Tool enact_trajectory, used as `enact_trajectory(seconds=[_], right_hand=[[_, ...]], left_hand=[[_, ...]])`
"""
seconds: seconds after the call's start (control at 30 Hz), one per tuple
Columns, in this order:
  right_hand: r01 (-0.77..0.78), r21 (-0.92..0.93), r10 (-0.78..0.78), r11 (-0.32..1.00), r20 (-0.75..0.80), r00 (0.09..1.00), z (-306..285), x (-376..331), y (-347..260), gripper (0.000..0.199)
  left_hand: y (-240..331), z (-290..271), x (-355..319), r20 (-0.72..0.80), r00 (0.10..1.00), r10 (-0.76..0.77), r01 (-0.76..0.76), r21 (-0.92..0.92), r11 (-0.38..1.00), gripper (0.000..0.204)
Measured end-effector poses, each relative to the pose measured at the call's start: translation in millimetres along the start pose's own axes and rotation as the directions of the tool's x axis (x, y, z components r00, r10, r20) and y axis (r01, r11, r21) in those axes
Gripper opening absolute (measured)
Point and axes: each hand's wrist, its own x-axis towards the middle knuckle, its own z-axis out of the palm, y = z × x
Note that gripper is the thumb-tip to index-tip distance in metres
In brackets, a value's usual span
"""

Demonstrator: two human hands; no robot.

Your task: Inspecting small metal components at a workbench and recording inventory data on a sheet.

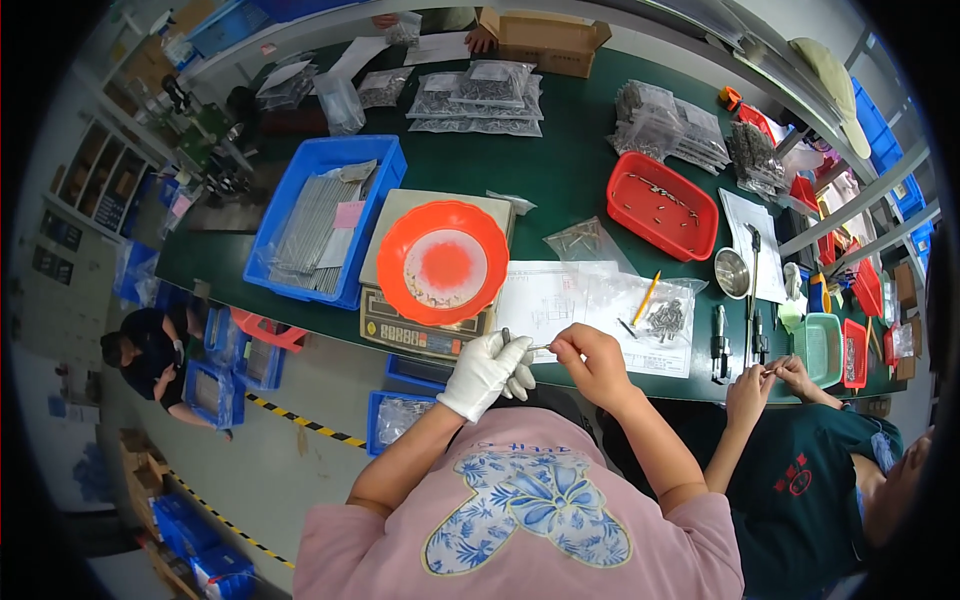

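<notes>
My left hand (486, 375) wears a white glove, its fingers closed around a small dark piece (506, 336) that sticks up past the fingertips. Bare, my right hand (592, 362) pinches a thin, short rod (541, 347) that spans the gap between both hands; its exact kind is too small to tell. Just beyond them an orange-red bowl (391, 262) with small pieces in its bottom rests on a weighing scale (420, 335). Right of it, drawing sheets (545, 300) lie on the green table under a yellow pencil (647, 298) and a clear bag of small metal parts (668, 320).
A blue bin (390, 160) of long rods stands left of the scale. Further right are a red tray (660, 195) with small pins, a steel bowl (733, 272) and a green basket (822, 345). Bagged parts (475, 100) line the back. A co-worker's hands (750, 392) work close on the right.
</notes>
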Motion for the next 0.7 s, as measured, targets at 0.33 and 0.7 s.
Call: enact_trajectory(seconds=[0.33, 0.7], right_hand=[[-0.003, 0.002, 0.002, 1.000, 0.046, 0.999, -3.6, -1.7, 4.6, 0.006], [0.156, 0.111, -0.147, 0.982, -0.082, 0.986, -4.8, -2.3, 0.2, 0.006]], left_hand=[[-6.0, -1.0, 4.4, 0.010, 1.000, -0.005, 0.005, -0.013, 1.000, 0.027], [-3.4, -1.6, 1.6, 0.110, 0.992, -0.063, 0.071, -0.077, 0.994, 0.027]])
